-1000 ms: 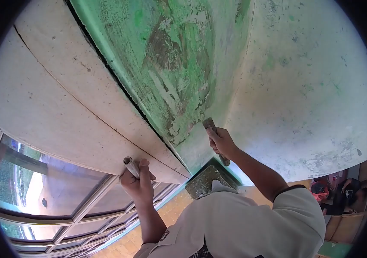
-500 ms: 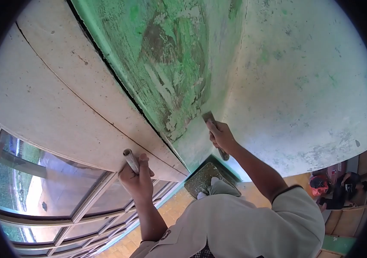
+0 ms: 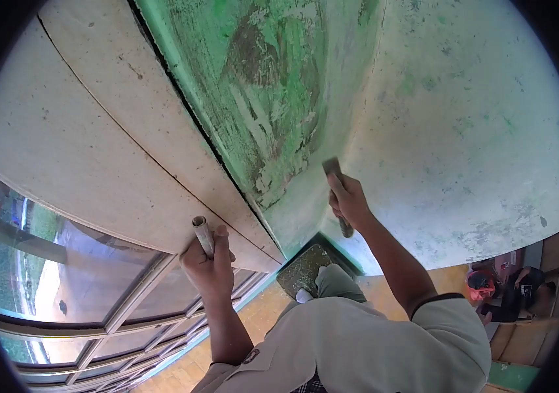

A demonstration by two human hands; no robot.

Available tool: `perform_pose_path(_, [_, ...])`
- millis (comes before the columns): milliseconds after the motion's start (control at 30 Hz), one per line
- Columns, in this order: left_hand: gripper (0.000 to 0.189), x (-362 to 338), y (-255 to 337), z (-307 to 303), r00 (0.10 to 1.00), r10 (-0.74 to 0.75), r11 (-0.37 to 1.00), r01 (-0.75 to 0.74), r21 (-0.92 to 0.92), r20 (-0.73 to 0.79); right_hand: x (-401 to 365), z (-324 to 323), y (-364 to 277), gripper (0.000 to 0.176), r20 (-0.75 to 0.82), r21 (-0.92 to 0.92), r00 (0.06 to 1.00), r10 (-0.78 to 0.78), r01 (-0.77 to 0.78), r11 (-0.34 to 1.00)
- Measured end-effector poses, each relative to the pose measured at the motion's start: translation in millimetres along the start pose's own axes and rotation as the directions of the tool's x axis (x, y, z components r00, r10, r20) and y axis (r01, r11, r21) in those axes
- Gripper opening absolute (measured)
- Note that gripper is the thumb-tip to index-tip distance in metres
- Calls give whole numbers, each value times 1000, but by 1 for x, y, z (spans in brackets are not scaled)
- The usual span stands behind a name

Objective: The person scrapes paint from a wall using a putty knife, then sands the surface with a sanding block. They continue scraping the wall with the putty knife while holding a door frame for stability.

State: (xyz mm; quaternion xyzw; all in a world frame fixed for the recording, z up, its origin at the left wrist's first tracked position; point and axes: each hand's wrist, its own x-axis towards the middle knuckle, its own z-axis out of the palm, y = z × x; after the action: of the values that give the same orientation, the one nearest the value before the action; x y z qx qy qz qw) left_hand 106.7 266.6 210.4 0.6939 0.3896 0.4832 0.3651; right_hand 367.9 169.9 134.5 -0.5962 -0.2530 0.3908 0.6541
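Observation:
My right hand (image 3: 352, 202) is wrapped round a scraper (image 3: 332, 167), its flat blade pointing up close to the corner of the wall. Just left of the blade, the green wall (image 3: 286, 85) has peeling, patchy paint with brown and grey showing through. To the right spreads a paler wall (image 3: 450, 131) with green smears. My left hand (image 3: 209, 265) grips a pale hollow tube (image 3: 203, 234), open end up, in front of the cream panel (image 3: 122, 177). The tube's lower part is hidden in my fist.
Windows with light frames (image 3: 139, 295) run along the lower left. Below me, my foot is on a speckled platform (image 3: 296, 278) above a tan tiled floor (image 3: 260, 311). A person in dark clothes (image 3: 522, 295) is at the far right, beside a red item (image 3: 481, 285).
My right hand has moved slightly up and to the right with the scraper. My left hand keeps its grip on the tube. The view has shifted a little.

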Motion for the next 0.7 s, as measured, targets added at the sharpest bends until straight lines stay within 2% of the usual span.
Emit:
perform_pose_path(67, [24, 0, 0, 0, 1000, 7, 1000, -7, -4, 11, -20, -16, 23, 38, -89, -36, 987, 135, -138, 990])
perform_pose_path(167, [24, 0, -2, 0, 1000, -6, 1000, 6, 2, 17, -31, -11, 48, 39, -16, -119, 980, 201, -201, 972])
perform_pose_path(200, [24, 0, -1, 0, 1000, -5, 1000, 5, 0, 18, -21, -9, 51, 39, -16, -236, 987, 163, -162, 958])
perform_pose_path(267, [24, -1, 2, 2, 999, -33, 999, 33, 1, -13, 7, 17, 9, 40, -28, -245, 1000, 11, -18, 969])
perform_pose_path(300, [24, -2, 2, 2, 999, -34, 999, 34, 1, -11, 9, 22, -7, 40, -30, -245, 999, 13, -20, 969])
perform_pose_path(367, [24, -1, 2, 0, 999, -43, 999, 42, 15, 13, 8, 28, -32, 42, 42, -57, 994, -100, 103, 993])
perform_pose_path(433, [24, -2, 3, 0, 999, -51, 999, 51, 10, 6, -7, 21, -25, 41, 37, -33, 997, -64, 66, 997])
perform_pose_path(500, [24, -2, 4, 2, 999, -50, 999, 50, 1, -5, -17, 6, 10, 41, -26, -181, 998, 55, -59, 982])
perform_pose_path(533, [23, -2, 5, 3, 999, -53, 999, 53, 6, -14, -21, -1, 29, 41, -19, -180, 999, 50, -52, 982])
perform_pose_path(600, [23, -1, 5, 4, 998, -55, 998, 56, 18, -34, -24, -10, 57, 42, 33, -117, 973, 228, -223, 968])
perform_pose_path(633, [23, -1, 3, 3, 999, -38, 999, 39, 29, -26, -13, -5, 47, 42, 43, -117, 972, 232, -225, 967])
perform_pose_path(700, [23, -3, -1, 3, 999, -31, 998, 32, 50, -17, 15, 16, 5, 41, 45, -155, 998, -46, 53, 987])
